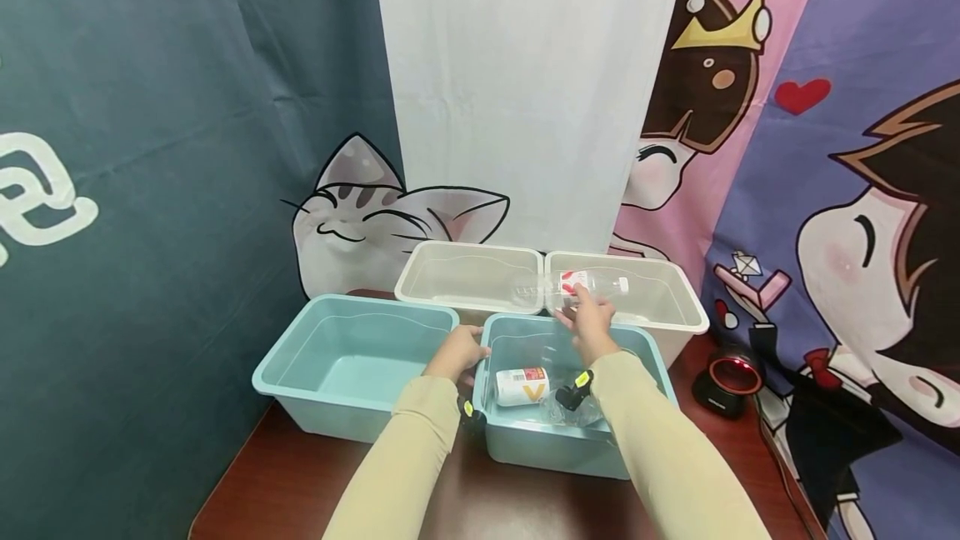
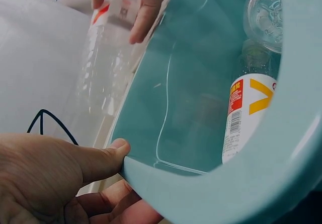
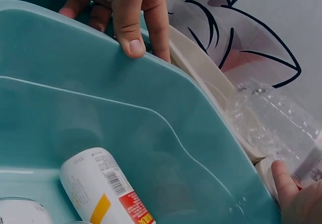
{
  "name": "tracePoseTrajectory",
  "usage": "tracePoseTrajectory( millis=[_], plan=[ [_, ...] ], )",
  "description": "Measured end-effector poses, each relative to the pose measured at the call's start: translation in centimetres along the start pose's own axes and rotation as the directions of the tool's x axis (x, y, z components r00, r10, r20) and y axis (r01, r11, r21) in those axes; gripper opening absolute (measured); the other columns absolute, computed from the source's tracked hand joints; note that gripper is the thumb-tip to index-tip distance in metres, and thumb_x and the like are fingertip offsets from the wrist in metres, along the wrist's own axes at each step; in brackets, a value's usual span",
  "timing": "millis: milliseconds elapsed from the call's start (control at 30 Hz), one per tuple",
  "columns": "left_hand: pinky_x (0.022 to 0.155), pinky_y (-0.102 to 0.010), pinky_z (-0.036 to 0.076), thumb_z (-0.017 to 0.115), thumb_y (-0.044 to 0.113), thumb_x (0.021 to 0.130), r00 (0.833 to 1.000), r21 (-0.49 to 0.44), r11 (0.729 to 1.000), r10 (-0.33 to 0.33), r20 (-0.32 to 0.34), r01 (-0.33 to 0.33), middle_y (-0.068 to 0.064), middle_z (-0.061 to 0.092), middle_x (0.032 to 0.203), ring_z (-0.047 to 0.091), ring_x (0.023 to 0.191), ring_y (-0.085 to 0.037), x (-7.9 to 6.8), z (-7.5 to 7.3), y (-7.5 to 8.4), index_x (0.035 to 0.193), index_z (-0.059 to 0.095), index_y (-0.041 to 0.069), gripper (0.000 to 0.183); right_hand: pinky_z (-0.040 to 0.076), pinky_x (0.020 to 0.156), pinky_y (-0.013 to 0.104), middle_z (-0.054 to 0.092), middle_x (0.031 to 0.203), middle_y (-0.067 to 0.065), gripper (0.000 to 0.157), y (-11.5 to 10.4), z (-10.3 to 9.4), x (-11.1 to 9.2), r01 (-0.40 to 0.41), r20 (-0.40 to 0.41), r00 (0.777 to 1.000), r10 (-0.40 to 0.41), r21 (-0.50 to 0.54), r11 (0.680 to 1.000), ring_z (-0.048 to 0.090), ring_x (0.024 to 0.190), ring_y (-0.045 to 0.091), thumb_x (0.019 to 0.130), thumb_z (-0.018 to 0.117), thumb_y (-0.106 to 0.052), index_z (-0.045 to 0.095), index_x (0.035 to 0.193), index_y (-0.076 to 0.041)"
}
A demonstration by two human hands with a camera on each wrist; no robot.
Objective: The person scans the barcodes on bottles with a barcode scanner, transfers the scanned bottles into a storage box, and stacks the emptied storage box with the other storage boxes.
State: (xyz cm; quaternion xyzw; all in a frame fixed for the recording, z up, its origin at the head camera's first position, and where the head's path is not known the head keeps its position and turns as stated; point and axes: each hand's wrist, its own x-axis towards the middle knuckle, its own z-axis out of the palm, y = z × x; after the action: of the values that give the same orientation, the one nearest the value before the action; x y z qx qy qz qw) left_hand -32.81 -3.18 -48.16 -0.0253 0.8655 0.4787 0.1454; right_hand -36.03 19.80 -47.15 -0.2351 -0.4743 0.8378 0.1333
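My left hand grips the rim of the right blue bin at its back left corner, thumb on top and fingers beneath the edge in the left wrist view. Over the back of that bin, my right hand holds a clear plastic bottle by its red and white label. The bottle lies sideways above the white bins, cap toward the right. Inside the blue bin is a bottle with a white label and yellow V. Beside it lies another clear bottle, partly hidden by my right wrist in the head view.
Another blue bin stands to the left. Behind are a left white bin and a right white bin, side by side against a printed curtain. A black device with a red ring sits on the brown table at right.
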Motion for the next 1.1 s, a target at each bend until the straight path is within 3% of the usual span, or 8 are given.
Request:
tracePoseTrajectory(
  millis=[333, 700, 1100],
  plan=[
    [0.049, -0.039, 0.061, 0.07, 0.009, 0.094, 1.0, 0.007, 1.0, -0.002, 0.005, 0.002, -0.016, 0.067, 0.087, 0.068, 0.063, -0.026, 0.1, 0.04, 0.05, 0.148, 0.05, 0.006, 0.058, 0.054, 0.1, 0.044, 0.04, 0.15, 0.031, 0.069, 0.08, -0.06, -0.3, -0.013, 0.118, 0.993, 0.028, -0.133, 0.991, 0.055, 0.128, 0.042, 0.102, 0.058, -0.027, 0.023, 0.154, 0.003],
    [0.047, -0.037, 0.06, 0.071, 0.008, 0.094, 1.0, 0.002, 1.0, -0.007, 0.001, 0.007, -0.017, 0.066, 0.088, 0.067, 0.062, -0.026, -0.29, -0.09, 0.22, 0.148, 0.05, 0.006, 0.058, 0.054, 0.101, 0.045, 0.037, 0.152, 0.033, 0.072, 0.31, -0.13, -0.12, -0.01, 0.122, 0.992, 0.031, -0.165, 0.986, 0.052, 0.132, 0.043, 0.103, 0.057, -0.025, 0.017, 0.155, 0.005],
    [0.046, -0.036, 0.059, 0.07, 0.007, 0.094, 1.0, 0.009, 1.0, -0.001, 0.003, 0.001, -0.016, 0.066, 0.08, 0.067, 0.06, -0.026, -0.47, -0.09, 0.38, 0.148, 0.05, 0.005, 0.058, 0.053, 0.101, 0.047, 0.038, 0.151, 0.033, 0.069, 0.16, -0.23, -0.35, -0.006, 0.122, 0.992, 0.027, -0.166, 0.986, 0.05, 0.134, 0.044, 0.102, 0.058, -0.025, 0.022, 0.153, 0.004]
  ],
)
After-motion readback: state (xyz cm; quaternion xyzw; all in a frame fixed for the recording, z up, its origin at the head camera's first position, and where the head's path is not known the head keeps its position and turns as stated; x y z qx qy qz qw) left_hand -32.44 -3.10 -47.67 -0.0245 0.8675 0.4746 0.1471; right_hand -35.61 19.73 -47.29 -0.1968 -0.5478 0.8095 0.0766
